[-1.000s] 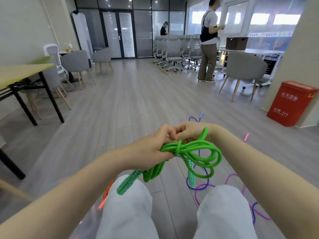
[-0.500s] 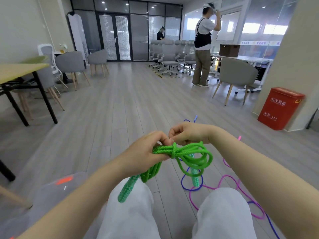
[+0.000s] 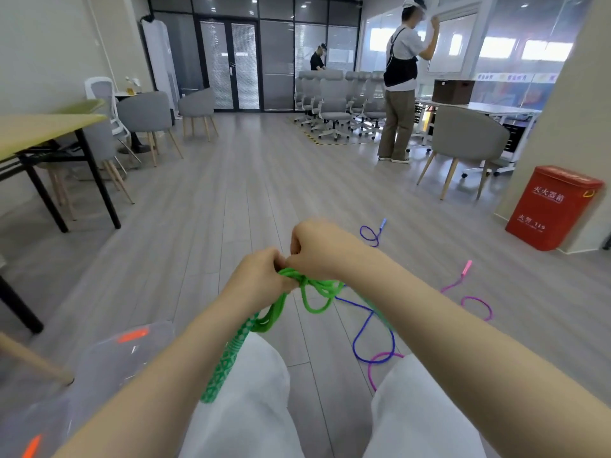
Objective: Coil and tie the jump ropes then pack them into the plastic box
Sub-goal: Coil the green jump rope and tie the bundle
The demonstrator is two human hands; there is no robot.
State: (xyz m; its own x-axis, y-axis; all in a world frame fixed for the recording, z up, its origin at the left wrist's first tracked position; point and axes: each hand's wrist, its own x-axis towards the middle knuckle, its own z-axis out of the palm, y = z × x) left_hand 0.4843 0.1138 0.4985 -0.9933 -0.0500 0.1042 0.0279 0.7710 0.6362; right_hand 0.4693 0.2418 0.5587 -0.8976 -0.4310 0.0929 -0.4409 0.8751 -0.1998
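A coiled green jump rope hangs between my hands above my knees. My left hand grips the bundle at its wrapped middle. My right hand pinches the rope just beside it, fingers curled. One patterned green handle dangles over my left thigh; the other is hidden. A blue jump rope and a pink jump rope lie loose on the floor ahead to the right. The clear plastic box with orange latches sits on the floor at lower left.
A yellow-topped table and grey chairs stand at the left. A red box stands by the right wall near a grey chair. A person stands at the back right, another far behind. Grey plank floor lies ahead.
My hands have lifted and drawn closer together on the green rope; the loops hang smaller beneath them. The view has tilted up and the plastic box shows more at lower left.
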